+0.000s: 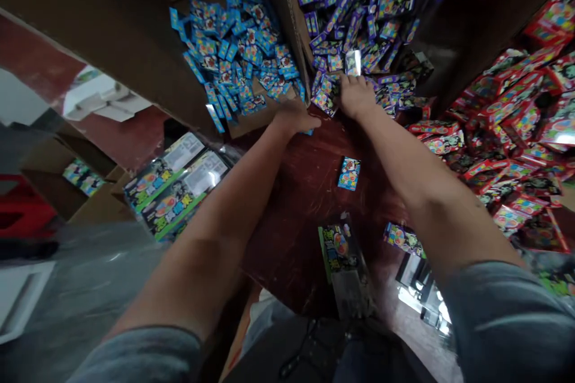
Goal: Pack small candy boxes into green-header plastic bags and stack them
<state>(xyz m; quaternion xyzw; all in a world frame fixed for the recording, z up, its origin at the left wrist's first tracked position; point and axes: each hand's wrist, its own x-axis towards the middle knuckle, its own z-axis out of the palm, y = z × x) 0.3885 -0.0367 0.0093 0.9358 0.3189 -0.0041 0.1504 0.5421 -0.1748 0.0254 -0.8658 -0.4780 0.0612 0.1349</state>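
My left hand (294, 118) is at the front edge of a cardboard box of small blue candy packets (245, 51). It is smeared by motion, and a bit of blue shows beneath its thumb. My right hand (357, 96) reaches into the front of a pile of purple packets (354, 18), fingers curled down among them; the fingertips are hidden. Just left of it a purple packet (324, 96) lies tilted. Between my forearms, a single blue packet (349, 173) lies flat on the dark red tabletop (300, 191).
A black-and-green display box (344, 260) stands near my body, with a purple packet (404, 239) to its right. Red packets (516, 137) are heaped at right. More display boxes (177, 182) lie left of my left arm. A cardboard wall (294, 6) separates blue from purple.
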